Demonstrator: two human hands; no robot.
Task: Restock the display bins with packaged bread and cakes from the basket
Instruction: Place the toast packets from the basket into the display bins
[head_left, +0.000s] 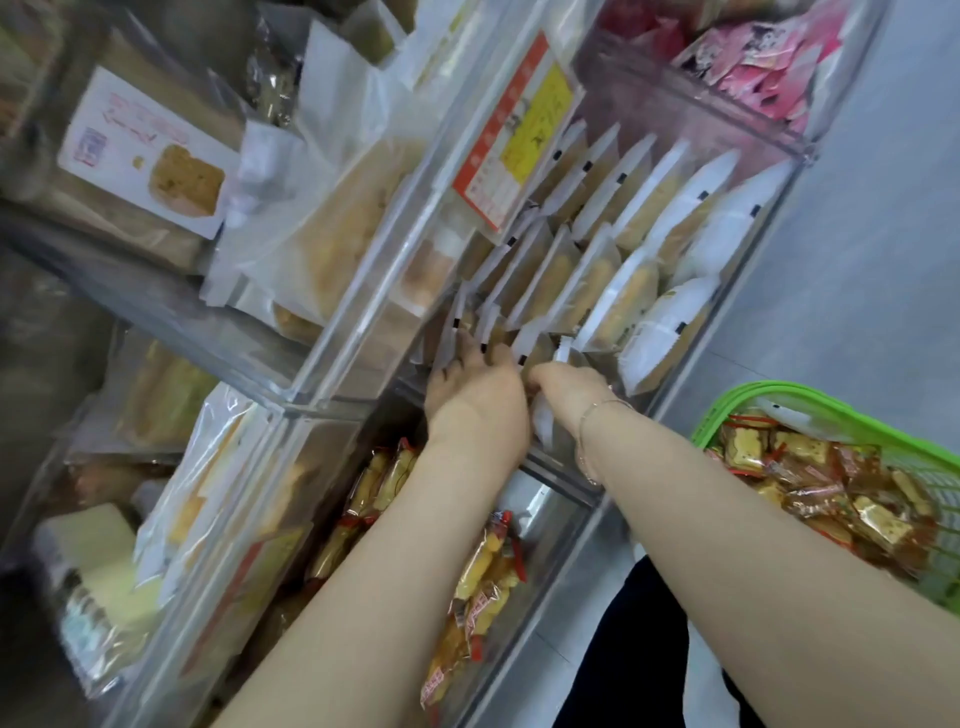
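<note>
Both hands are in the clear bin (769, 171). The left hand (467, 384) spreads flat on the packs (623, 301); the right hand (566, 387) curls round one pack (545, 421), tucking it in. Next, I think, grab more from the basket (810, 405).

Nothing here reads clearly. A red-and-yellow sign (511, 130) on a clear bin (691, 98) carries rows of print too blurred to make out. A white card (143, 150) with a bread picture, on the left bin, bears red marks, equally unreadable. Red snack wrappers (478, 613) show tiny illegible lettering.
</note>
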